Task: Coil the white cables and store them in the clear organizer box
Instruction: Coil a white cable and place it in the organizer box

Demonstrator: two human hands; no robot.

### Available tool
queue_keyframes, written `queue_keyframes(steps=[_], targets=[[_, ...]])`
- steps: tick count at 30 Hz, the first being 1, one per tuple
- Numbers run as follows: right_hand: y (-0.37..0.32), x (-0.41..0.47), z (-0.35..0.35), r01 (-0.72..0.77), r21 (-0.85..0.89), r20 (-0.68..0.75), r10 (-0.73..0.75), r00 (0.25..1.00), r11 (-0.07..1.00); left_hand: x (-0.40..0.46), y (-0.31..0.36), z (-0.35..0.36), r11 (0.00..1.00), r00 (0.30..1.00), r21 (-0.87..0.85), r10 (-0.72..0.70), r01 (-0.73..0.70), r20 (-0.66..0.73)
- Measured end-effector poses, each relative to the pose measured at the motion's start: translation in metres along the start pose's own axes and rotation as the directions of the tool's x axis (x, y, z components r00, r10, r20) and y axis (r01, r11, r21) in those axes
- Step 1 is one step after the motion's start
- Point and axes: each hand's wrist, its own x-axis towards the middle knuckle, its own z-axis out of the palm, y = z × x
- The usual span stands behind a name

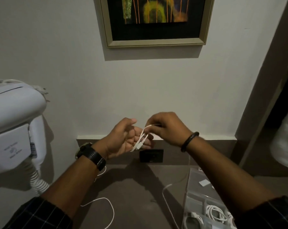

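Observation:
A thin white cable (142,138) is looped over the palm of my left hand (126,138), which is held palm up above the dark counter, fingers half spread. Its plug end lies against the fingers. My right hand (164,127) is just to the right, pinching the upper loop of the same cable between thumb and fingers. More white cable (107,201) trails loose on the counter below my left arm. The clear organizer box (192,184) stands at the lower right, partly hidden by my right forearm, with a coiled white cable (214,212) inside.
A white wall-mounted hair dryer (15,126) with a spiral cord juts out on the left. A black socket plate (151,155) sits on the dark backsplash behind my hands. A framed picture (156,22) hangs above. A wall edge rises on the right.

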Motion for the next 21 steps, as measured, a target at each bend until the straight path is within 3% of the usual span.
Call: queue_keyframes(steps=[4, 6, 11, 15, 17, 19, 21], targets=[[0.015, 0.003, 0.010, -0.114, 0.340, -0.039, 0.135, 0.990, 0.934, -0.005, 0.012, 0.001, 0.989, 0.991, -0.147, 0.044, -0.025, 0.130], [0.018, -0.001, 0.026, -0.152, 0.428, -0.049, 0.190, 0.981, 0.891, -0.004, 0.016, 0.003, 0.978, 0.994, -0.199, 0.077, -0.061, 0.077], [0.016, -0.011, 0.061, -0.175, 0.241, -0.150, 0.215, 0.965, 0.954, 0.009, 0.015, 0.016, 0.993, 0.955, -0.118, -0.024, -0.012, -0.297], [0.016, -0.013, 0.064, -0.142, 0.085, -0.166, 0.155, 0.974, 0.986, 0.015, 0.008, 0.011, 0.983, 0.927, -0.178, -0.102, 0.039, -0.360], [0.015, -0.014, 0.060, -0.169, 0.253, -0.143, 0.209, 0.967, 0.953, 0.018, 0.004, 0.008, 0.987, 0.922, -0.163, -0.066, 0.004, -0.382], [0.014, -0.014, 0.055, -0.252, 0.529, -0.076, 0.342, 0.937, 0.810, 0.019, -0.001, 0.005, 0.992, 0.916, -0.125, -0.032, -0.020, -0.400], [0.013, -0.015, 0.053, -0.273, 0.625, -0.037, 0.377, 0.926, 0.731, 0.021, -0.003, 0.005, 0.995, 0.912, -0.097, -0.020, -0.021, -0.410]])
